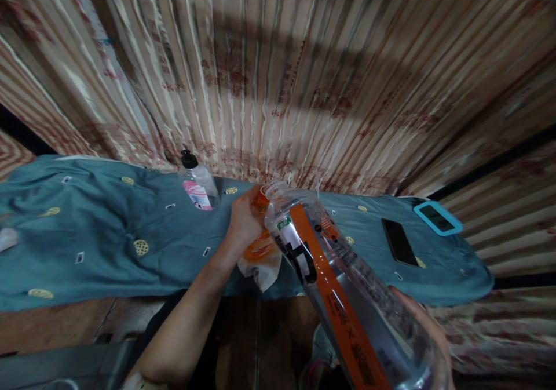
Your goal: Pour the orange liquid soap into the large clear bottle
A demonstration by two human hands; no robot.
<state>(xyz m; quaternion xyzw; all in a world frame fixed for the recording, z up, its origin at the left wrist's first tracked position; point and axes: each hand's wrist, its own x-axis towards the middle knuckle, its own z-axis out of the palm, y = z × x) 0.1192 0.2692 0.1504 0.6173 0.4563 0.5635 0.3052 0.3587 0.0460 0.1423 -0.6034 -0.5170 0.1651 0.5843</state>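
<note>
A large clear plastic bottle with an orange and white label lies tilted across the front of my view, its uncapped mouth pointing up and left. My right hand supports it near its base, mostly hidden behind the plastic. My left hand is closed around a small orange object right beside the bottle's mouth; its kind is hidden by the fingers and the bottle neck. Below that hand, a white and orange packet rests on the cloth-covered table.
A clear pump bottle with a black top and pink label stands left of my hands. To the right lie a dark phone and a light-blue digital clock. A pleated curtain hangs behind the table.
</note>
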